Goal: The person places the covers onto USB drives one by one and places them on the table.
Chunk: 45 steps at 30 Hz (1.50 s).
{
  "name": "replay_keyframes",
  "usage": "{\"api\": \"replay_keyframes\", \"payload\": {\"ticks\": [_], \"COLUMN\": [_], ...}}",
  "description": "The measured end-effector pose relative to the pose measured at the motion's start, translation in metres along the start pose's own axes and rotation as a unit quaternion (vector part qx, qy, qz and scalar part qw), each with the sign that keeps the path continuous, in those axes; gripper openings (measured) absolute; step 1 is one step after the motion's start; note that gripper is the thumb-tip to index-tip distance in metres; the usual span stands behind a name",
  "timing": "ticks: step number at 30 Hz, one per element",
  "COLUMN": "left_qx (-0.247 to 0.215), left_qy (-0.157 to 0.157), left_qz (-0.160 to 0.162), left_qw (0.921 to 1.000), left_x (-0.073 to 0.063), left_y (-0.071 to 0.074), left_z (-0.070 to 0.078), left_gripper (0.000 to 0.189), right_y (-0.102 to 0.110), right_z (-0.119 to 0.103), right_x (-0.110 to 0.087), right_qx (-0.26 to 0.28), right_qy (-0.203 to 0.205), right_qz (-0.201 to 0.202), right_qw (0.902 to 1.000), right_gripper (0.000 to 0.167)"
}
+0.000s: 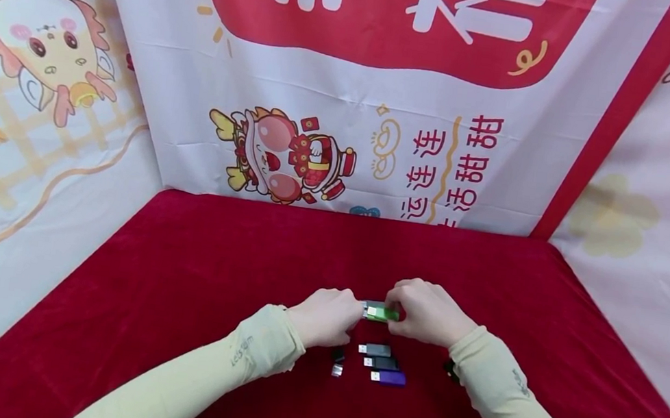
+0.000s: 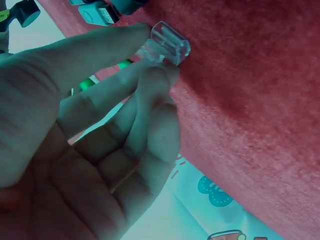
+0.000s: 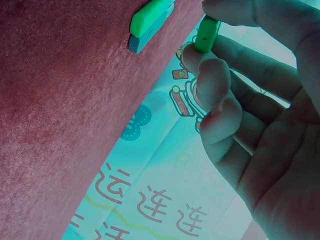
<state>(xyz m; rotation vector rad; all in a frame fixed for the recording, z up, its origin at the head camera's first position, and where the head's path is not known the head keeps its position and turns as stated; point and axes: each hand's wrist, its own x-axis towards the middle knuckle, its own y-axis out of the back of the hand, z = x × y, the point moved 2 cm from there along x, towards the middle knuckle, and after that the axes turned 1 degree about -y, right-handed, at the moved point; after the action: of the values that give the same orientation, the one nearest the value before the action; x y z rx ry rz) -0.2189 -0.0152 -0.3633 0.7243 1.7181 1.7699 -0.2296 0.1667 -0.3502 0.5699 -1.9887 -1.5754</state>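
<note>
Near the middle of the red cloth, my right hand [image 1: 427,310] pinches the end of a green USB stick [image 1: 381,314], also seen as a green piece [image 3: 206,34] between thumb and fingertips in the right wrist view. Just left of it, my left hand [image 1: 325,317] pinches a small clear cap [image 2: 150,51] at its fingertips. Another clear cap [image 2: 172,41] shows beside those fingertips. Towards the person lie a grey USB stick [image 1: 377,350], a black USB stick [image 1: 383,363] and a purple USB stick [image 1: 391,377], side by side with plugs facing left.
A clear cap [image 1: 337,370] and a small black piece [image 1: 338,354] lie left of the row. Something dark [image 1: 450,370] sits partly under the right sleeve. Printed fabric [image 1: 337,85] stands behind the red cloth [image 1: 231,245].
</note>
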Motion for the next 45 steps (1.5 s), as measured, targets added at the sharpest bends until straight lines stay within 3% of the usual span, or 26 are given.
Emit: {"api": "replay_keyframes", "payload": {"ticks": [8,16,22,29,36,45], "left_qx": [-0.08,-0.181,-0.195,-0.2,-0.229,-0.257], "left_qy": [-0.011,-0.032,-0.038,-0.061,-0.07,-0.114], "left_qz": [0.006,0.023,0.034,0.086,0.129,0.237], "left_qw": [0.9967,0.9828,0.9794,0.9741,0.9624,0.9299], "left_x": [0.001,-0.003,-0.009,-0.02,-0.031,-0.041], "left_y": [-0.003,0.001,0.005,0.018,0.022,0.032], "left_z": [-0.009,-0.019,-0.026,-0.033,-0.037,-0.033], "left_gripper": [0.026,0.018,0.015,0.006,0.008,0.014], "right_y": [-0.002,0.001,0.005,0.014,0.018,0.025], "right_z": [0.0,-0.002,-0.003,-0.006,-0.013,-0.018], "right_x": [0.0,0.0,-0.002,-0.004,-0.008,-0.009], "right_qx": [0.002,-0.001,-0.009,-0.013,0.0,-0.009], "right_qy": [-0.016,-0.012,0.007,0.021,0.037,0.063], "right_qz": [-0.018,-0.017,-0.005,0.016,0.03,0.058], "right_qw": [0.9997,0.9998,0.9999,0.9996,0.9989,0.9963], "right_gripper": [0.022,0.022,0.019,0.02,0.021,0.023]}}
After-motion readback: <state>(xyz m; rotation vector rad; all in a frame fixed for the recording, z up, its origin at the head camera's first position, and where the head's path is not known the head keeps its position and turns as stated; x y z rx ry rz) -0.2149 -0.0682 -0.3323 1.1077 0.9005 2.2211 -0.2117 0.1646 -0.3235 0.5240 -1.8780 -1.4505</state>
